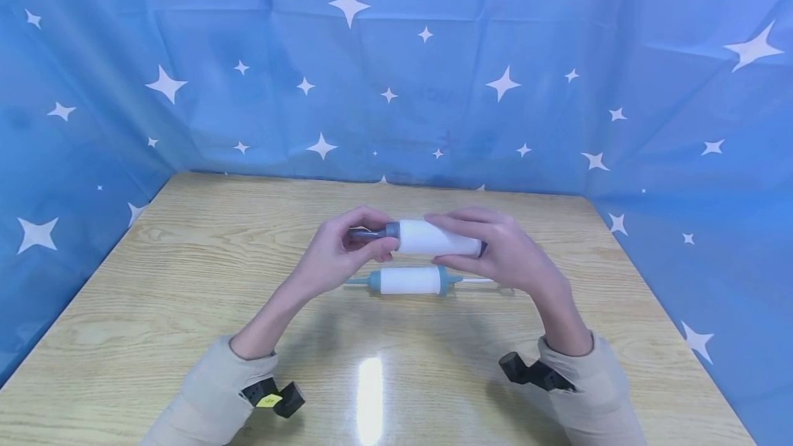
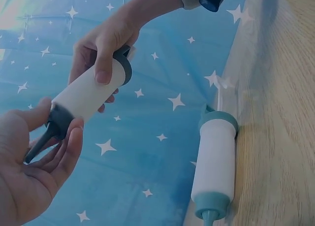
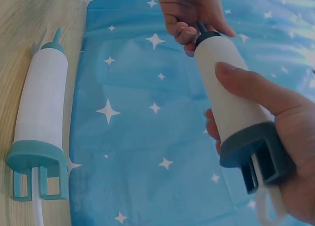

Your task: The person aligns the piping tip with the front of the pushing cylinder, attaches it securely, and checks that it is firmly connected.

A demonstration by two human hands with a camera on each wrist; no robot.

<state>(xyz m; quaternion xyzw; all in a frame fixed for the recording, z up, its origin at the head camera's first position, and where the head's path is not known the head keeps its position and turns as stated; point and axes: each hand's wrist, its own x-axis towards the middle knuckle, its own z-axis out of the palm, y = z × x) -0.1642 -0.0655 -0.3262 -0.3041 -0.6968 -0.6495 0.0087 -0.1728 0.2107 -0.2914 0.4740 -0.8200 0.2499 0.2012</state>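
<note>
Above the table, both hands hold a white piping syringe with dark grey ends. My left hand pinches its grey nozzle cap between thumb and fingers, the thin tip pointing into the palm. Around the white barrel my right hand is wrapped, close to the grey finger-grip end. A pale plunger rod sticks out of that end in the right wrist view. A second piping syringe, white with teal ends, lies on the table just nearer than the held one.
The wood-grain table is bordered at the back and sides by a blue curtain with white stars. A bright light reflection shows on the near tabletop. Each wrist wears a small black camera.
</note>
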